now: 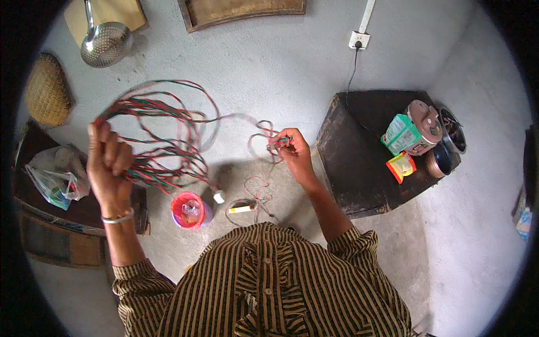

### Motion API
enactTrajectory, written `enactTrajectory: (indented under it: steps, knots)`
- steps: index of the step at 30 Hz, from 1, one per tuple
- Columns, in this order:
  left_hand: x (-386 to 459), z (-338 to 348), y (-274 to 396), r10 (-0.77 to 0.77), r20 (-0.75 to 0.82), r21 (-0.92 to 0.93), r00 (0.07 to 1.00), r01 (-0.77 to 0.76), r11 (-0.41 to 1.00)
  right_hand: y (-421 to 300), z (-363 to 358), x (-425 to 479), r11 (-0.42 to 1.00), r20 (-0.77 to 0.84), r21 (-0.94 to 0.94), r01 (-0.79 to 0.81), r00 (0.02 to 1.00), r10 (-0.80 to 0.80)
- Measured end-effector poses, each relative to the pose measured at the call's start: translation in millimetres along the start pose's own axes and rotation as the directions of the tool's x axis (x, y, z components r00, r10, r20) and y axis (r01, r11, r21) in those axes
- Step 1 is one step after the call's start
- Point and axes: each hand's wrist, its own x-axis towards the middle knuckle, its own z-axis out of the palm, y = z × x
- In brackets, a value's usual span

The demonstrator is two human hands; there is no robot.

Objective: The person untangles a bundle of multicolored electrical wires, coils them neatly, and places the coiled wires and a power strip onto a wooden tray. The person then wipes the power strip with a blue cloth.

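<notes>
My left hand (108,156), raised at the left, grips a large looped bundle of red and green twisted electrical wire (168,109). Its loops spread to the right and are partly blurred. A white fitting (219,196), perhaps a connector or lamp holder, hangs at the lower end of the loops. To the right, my right hand (292,151) pinches a small tangle of the same wire (278,143). One strand joins this tangle to the bundle. More thin wire (257,198) trails from the right hand down to the floor.
A dark cabinet (358,139) at the right bears packets, a lidded tub (424,122) and metal pots. Below the bundle stands a red-lined bin (191,210), near a yellow-and-white object (242,209) on the floor. A plastic bag (59,175) lies on the left table. A skimmer (107,44) hangs on the wall.
</notes>
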Motion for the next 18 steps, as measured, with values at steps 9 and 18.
enactTrajectory:
  steps: [9, 18]
  knots:
    - [23.7, -55.5, 47.8, 0.119, -0.207, 0.073, 0.971, -0.106, 0.992, 27.7, -66.3, -27.0, 0.860, -0.109, -0.504, -0.082, 0.994, 0.031]
    - [21.4, -134.0, 89.9, 0.113, -0.306, 0.118, 0.945, -0.080, 0.990, 41.9, -119.4, -34.4, 0.789, -0.239, -0.615, 0.005, 0.952, -0.193]
